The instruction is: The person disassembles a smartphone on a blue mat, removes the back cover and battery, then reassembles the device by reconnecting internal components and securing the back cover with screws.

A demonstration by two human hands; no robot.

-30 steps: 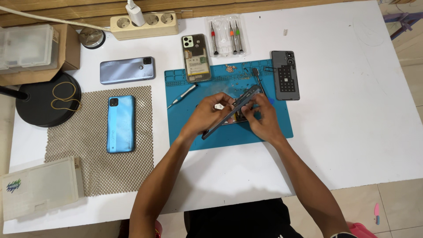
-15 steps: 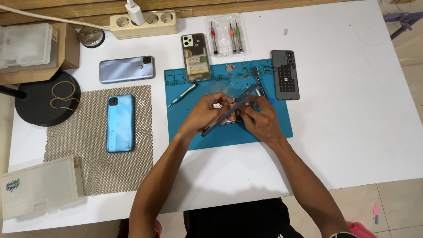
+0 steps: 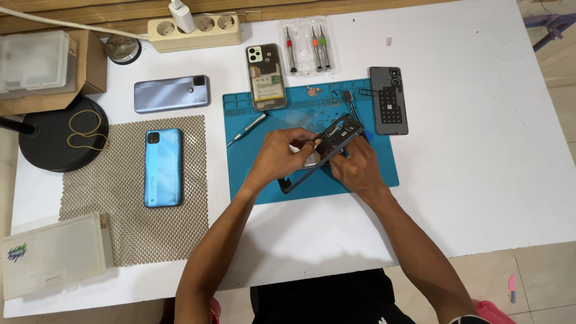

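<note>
Both hands hold a dark opened phone body [image 3: 336, 139], tilted on its edge above the blue repair mat [image 3: 252, 174]. My left hand [image 3: 277, 155] pinches the phone's long side with the fingertips at its middle. At the phone's lower right, my right hand [image 3: 359, 167] grips it from below. A small screwdriver [image 3: 247, 128] lies on the mat just left of my left hand. An opened phone with its battery showing [image 3: 265, 77] lies at the mat's top edge. A dark back cover [image 3: 389, 99] rests to the right of the mat.
A blue phone [image 3: 162, 167] lies on a brown mesh pad [image 3: 120, 228]; a grey-blue phone [image 3: 171, 93] lies above it. A pack of screwdrivers [image 3: 307, 44], a power strip [image 3: 193, 29], a black round base [image 3: 60, 135], clear plastic boxes [image 3: 35, 57] and a white box [image 3: 54, 252] stand around.
The phone body has stayed between both hands. My left hand's fingers have shifted slightly along its edge, and the right hand has closed in tighter underneath.
</note>
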